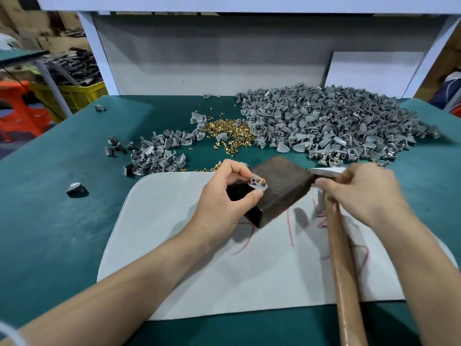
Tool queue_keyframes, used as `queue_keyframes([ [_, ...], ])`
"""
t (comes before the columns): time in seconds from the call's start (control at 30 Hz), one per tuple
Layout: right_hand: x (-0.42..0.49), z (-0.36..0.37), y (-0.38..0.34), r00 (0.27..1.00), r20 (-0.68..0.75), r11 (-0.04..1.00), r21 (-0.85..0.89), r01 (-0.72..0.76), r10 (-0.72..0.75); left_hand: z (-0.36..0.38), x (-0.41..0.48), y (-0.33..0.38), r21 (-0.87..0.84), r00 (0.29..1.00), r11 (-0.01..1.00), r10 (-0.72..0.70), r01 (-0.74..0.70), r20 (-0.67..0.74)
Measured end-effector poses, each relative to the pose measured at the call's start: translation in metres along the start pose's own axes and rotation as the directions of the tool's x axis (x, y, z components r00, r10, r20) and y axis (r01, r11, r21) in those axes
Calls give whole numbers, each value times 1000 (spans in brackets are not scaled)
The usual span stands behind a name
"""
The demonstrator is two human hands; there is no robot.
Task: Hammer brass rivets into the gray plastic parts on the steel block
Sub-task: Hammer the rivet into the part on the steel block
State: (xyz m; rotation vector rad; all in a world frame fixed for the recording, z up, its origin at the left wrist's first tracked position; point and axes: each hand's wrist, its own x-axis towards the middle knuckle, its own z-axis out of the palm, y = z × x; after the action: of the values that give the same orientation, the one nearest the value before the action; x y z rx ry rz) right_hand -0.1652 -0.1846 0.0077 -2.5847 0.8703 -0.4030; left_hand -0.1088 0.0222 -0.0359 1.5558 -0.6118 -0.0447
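the left hand [232, 193] pinches one gray plastic part [258, 184] between thumb and fingertips and holds it on the top face of the steel block [284, 193], near the block's left edge, with a brass rivet [262, 181] standing in one of its holes. the right hand [359, 193], a bit blurred, is wrapped round the hammer [340, 270] high up by the head, which sits just beside the block's right corner. the long wooden handle runs back toward the person. the block rests on a white mat [199, 283] on the green table [62, 196]. behind it lie a scatter of rivets [229, 137], a big heap of gray parts [336, 121] to the right and a smaller heap [154, 153] to the left. from where i stand the rivet looks seated but not driven, so the blow is what's due. to do it well i'd want the part flat on the steel, not rocking on its curved side. the rivet should be upright, and thumb and fingertips should sit at the part's edges, clear of the rivet. that choked-up grip suits short, square taps rather than a swing. a glancing hit would likely bend the rivet or kick the small part off the block, and the fingers are very near.
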Motion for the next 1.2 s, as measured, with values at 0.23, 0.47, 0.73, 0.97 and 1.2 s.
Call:
queue_keyframes([
  [0.23,3,10,6,981,123,988,-25,-150,152,0,-1,3,27,1000,1000,-13,13,-13],
  [0.47,0,-12,11,955,238,931,275,-239,175,2,-2,3,190,997,980,-41,52,-62],
  [0.73,-26,-52,-31,887,428,639,734,-228,-175,1,2,0,221,994,971,-67,85,-88],
  [0.97,-57,-38,-77,921,253,931,290,221,-297,-3,7,0,273,996,962,-5,29,-91],
  [1.2,-58,-32,-84,926,293,949,272,158,-238,-4,8,-2,247,996,969,-3,25,-89],
])
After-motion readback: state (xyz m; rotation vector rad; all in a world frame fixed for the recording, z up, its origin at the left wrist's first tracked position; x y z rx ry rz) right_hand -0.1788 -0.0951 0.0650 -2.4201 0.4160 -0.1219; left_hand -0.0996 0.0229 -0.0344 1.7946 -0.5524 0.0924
